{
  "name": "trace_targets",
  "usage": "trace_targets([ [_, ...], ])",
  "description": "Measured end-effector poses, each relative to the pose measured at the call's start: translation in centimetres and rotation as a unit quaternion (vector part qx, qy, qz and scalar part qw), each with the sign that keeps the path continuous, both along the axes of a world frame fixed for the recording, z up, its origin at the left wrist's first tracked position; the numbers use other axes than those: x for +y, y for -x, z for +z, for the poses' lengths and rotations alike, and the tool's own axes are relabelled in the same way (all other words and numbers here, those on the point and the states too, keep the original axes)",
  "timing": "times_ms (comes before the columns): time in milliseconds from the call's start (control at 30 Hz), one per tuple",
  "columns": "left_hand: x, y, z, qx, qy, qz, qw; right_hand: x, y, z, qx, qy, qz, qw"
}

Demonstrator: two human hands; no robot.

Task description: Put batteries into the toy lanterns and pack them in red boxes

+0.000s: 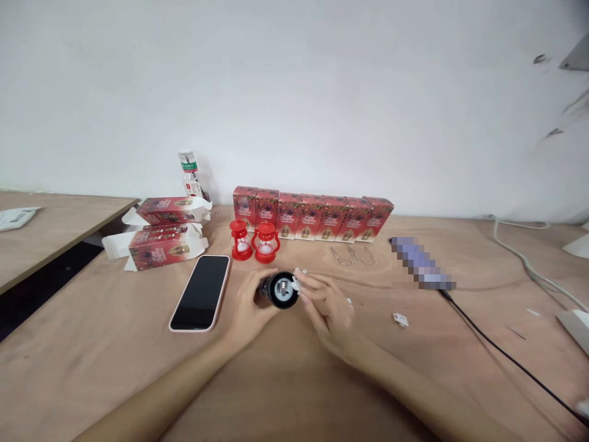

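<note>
My left hand (251, 307) is closed around a small black lantern (278, 302), whose round underside faces up toward me. Inside its black rim shows a pale recess with metal contacts. At the rim's right side, my right hand (330, 310) pinches a small white plastic piece (296, 283) between thumb and fingers. Just behind the hands stand two small red lanterns, one on the left (241, 240) and one beside it (265, 243). Small pale round bits (301, 271) lie close to my right fingertips, partly hidden.
Several red printed boxes (311, 216) stand in a row near the wall. Opened boxes (166, 245) lie at left, near a phone (200, 293). Thin wire pieces (352, 255), a small white part (400, 319), a blurred-out device (421, 263) and its black cable (501, 351) lie at right.
</note>
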State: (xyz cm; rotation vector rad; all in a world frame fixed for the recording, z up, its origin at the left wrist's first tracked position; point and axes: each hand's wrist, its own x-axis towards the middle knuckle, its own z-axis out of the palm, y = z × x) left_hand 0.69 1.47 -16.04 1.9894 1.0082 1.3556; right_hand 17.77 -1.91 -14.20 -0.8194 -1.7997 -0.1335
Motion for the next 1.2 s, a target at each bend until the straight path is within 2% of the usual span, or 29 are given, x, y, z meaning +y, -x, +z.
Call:
trace_targets([
  [100, 0.1, 0.1, 0.1, -0.006, 0.000, 0.022, 1.000, -0.1, -0.5, -0.4, 0.060, 0.106, -0.008, 0.993],
  [233, 0.1, 0.1, 0.1, -0.014, 0.001, 0.047, 0.999, 0.2, -2.0, -1.6, 0.072, 0.195, -0.036, 0.977],
  [367, 0.2, 0.1, 0.1, -0.013, 0.005, 0.050, 0.999, 0.6, -3.7, -3.0, 0.074, 0.312, -0.054, 0.946],
  [433, 0.2, 0.1, 0.1, -0.009, 0.004, 0.047, 0.999, 0.8, -4.5, -3.4, 0.084, 0.346, -0.070, 0.932],
  [567, 0.3, 0.2, 0.2, -0.002, 0.010, 0.045, 0.999, 1.0, -5.6, -3.4, 0.067, 0.363, -0.104, 0.924],
  [733, 0.5, 0.2, 0.1, -0.009, 0.007, 0.045, 0.999, 1.1, -6.2, -2.8, 0.015, 0.341, -0.127, 0.931],
  [1000, 0.4, 0.2, 0.0, -0.006, 0.005, 0.045, 0.999, 0.6, -7.2, -1.9, -0.036, 0.387, -0.075, 0.918],
  [1200, 0.5, 0.2, 0.0, 0.003, 0.002, 0.041, 0.999, -0.4, -8.0, -1.1, -0.113, 0.391, 0.022, 0.913],
])
